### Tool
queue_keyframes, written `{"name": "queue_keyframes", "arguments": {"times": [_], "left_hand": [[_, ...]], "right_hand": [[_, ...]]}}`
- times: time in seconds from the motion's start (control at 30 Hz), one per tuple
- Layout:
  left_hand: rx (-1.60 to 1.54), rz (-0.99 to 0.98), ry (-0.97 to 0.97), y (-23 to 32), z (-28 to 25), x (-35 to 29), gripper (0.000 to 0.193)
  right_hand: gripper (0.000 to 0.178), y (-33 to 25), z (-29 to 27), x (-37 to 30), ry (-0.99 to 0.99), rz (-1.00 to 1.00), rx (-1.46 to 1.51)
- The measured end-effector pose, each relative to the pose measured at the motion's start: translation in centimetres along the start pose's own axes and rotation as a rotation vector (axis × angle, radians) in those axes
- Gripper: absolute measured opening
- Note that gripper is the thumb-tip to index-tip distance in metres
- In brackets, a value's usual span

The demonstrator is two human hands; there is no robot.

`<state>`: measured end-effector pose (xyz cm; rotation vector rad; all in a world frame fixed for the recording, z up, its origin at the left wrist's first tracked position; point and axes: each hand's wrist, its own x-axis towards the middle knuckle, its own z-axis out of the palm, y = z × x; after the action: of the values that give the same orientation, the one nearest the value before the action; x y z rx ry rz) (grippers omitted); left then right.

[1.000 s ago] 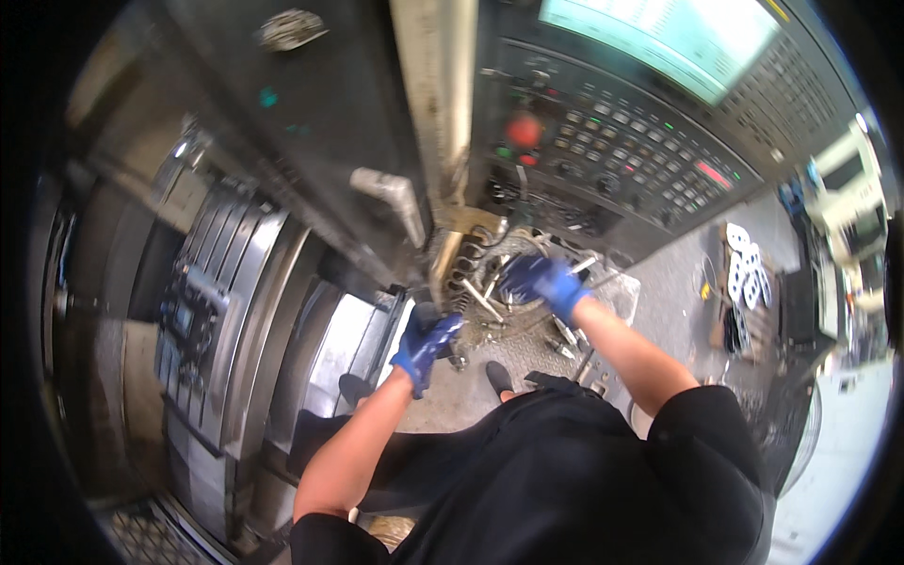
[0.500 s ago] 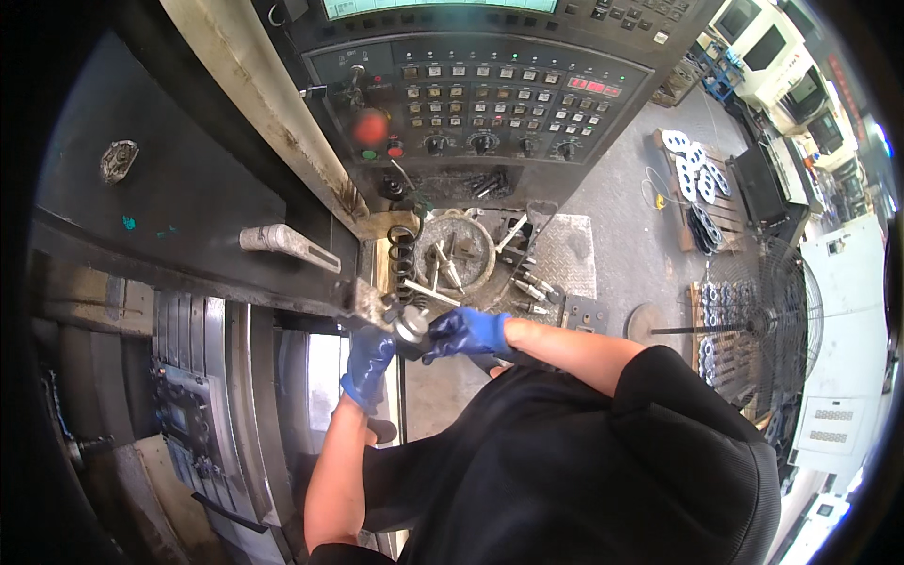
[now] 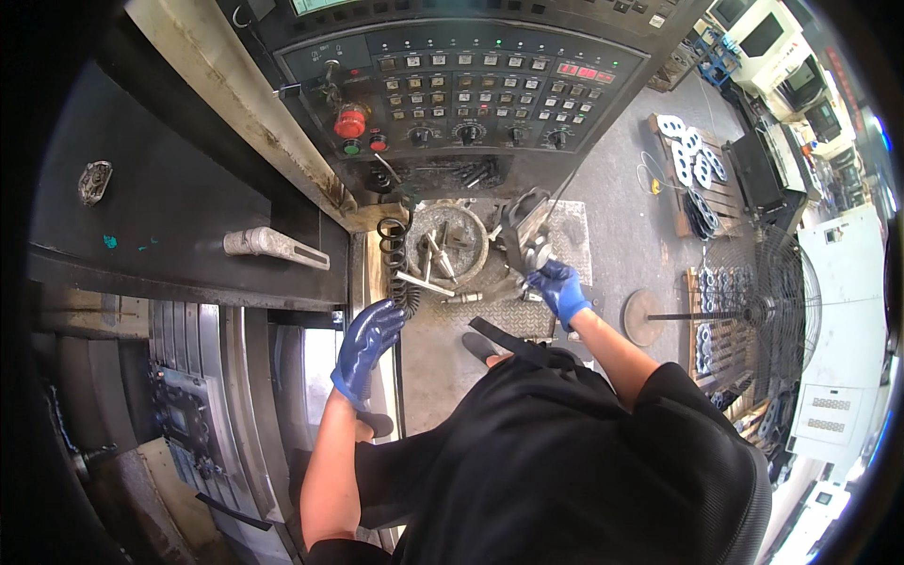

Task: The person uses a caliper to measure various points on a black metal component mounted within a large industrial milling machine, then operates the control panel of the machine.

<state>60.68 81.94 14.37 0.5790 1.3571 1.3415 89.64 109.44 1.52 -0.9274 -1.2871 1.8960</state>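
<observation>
My left hand (image 3: 369, 341), in a dark blue coated glove, is beside the lower end of a black coiled hose or cable (image 3: 394, 254). Its fingers are stretched out, and I see nothing in them. My right hand (image 3: 559, 290), gloved alike, is closed on a dark elongated piece with a round grey metal part (image 3: 539, 256); its exact kind is unclear. That piece tilts up and away, over the right side of a round tray (image 3: 486, 247). In the tray lie metal tool pieces (image 3: 439, 256), and a light T-shaped bar (image 3: 424, 283) crosses its near rim.
A machine control panel (image 3: 452, 104) with a red stop button (image 3: 350, 122) stands ahead. To the left are a dark machine door with a handle (image 3: 278, 247) and a slotted table (image 3: 188, 377). A stand fan (image 3: 753, 306) and a pallet of metal parts (image 3: 692, 160) are on the right.
My hands have parted. The right has carried the dark piece right and forward from beside the door edge; the left has let go of it and stays near the coil.
</observation>
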Motion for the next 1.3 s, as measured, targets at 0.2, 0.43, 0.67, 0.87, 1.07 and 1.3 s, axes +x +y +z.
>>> {"name": "queue_keyframes", "arguments": {"times": [0.2,0.43,0.67,0.87,1.07,1.3], "left_hand": [[-0.009,0.034,0.032,0.4,-0.5,-0.7,0.081],[0.004,0.039,0.07,1.0,-0.3,-1.2,0.083],[-0.236,0.067,0.059,-0.8,-1.6,-0.9,0.047],[0.021,0.344,0.068,-2.3,-1.6,-0.8,0.049],[0.047,0.281,0.109,-0.8,-1.1,-1.0,0.05],[0.061,0.257,0.094,-0.9,-1.1,-0.7,0.049]], "right_hand": [[0.035,-1.3,0.8,4.1,0.368,0.004,-0.228],[0.041,3.1,-1.5,11.1,0.443,-0.1,-0.146],[0.031,6.1,-4.4,17.7,0.509,-0.175,-0.497],[0.037,4.4,-5.6,17.4,0.429,0.03,-0.839],[0.03,6.5,-8.3,19.2,0.382,0.115,-0.179],[0.036,6.5,-9.8,19.6,0.268,0.33,-0.016]]}}
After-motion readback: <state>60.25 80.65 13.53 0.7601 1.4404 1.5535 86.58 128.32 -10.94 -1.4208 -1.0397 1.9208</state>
